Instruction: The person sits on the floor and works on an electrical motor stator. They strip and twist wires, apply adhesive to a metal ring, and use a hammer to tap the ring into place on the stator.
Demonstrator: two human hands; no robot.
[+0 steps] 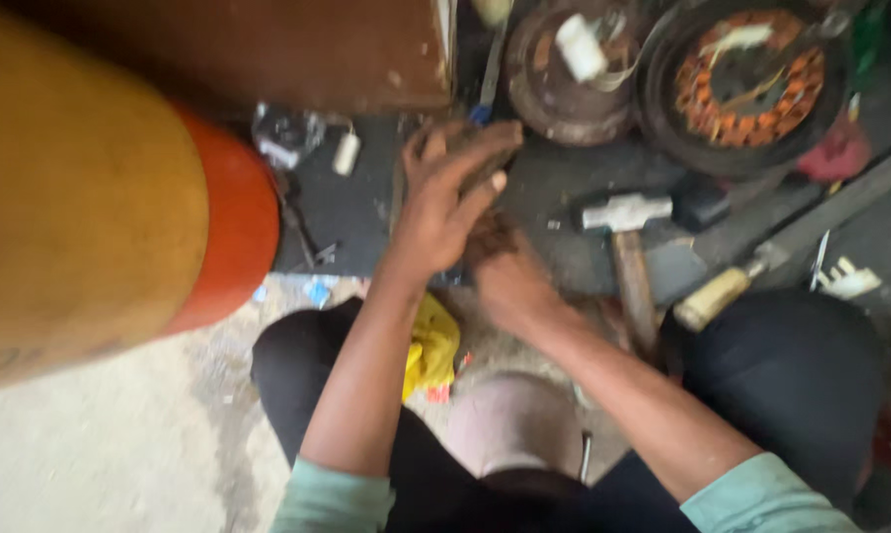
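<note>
At the far left we see a big yellow cylinder [70, 188] with an orange end, lying on the floor [119, 454]. Right of it a dark mat [351, 212] carries a small white piece [346, 153]. Our left hand [445, 192] reaches forward over the mat's right edge, fingers [485, 148] curled around a dark part [480, 163] that is too blurred to make out. Our right hand [504, 271] sits just behind and below it, touching it; we cannot tell whether its fingers are closed. The left hand is nearer the part. Further right lies a hammer [628, 247], handle pointing towards us, then a long tool [761, 262] with a pale grip. Beyond stand a rusty round housing [564, 74] and a copper-wound stator [746, 79].
</note>
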